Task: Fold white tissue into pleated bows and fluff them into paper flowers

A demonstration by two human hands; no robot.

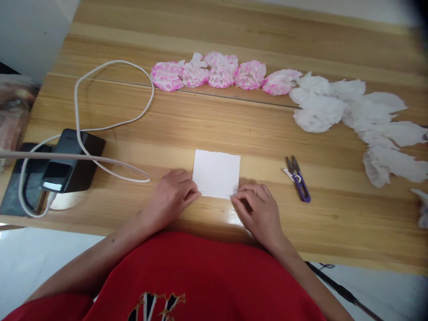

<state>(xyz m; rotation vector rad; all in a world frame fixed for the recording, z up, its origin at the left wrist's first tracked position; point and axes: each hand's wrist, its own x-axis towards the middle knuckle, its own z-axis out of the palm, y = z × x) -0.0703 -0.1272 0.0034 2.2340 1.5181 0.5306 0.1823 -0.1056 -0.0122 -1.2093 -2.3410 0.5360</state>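
White paper [216, 173] on wooden table [214, 125]

A black box-shaped device [88, 154] is set on a wooden table [187, 120]. A white cable [115, 61] is draped across the device and looped to its right. Just left of the device, a dark flat object [16, 194] is partly crossed by the cable. Farther left of it, a blurred bundle [13, 116] is seen. Well right of the device, purple-handled snips [305, 197] are laid. Beyond the device and to its right, crumpled pink-edged paper flowers [220, 76] are lined up, followed, still farther right, by white paper flowers [319, 113].
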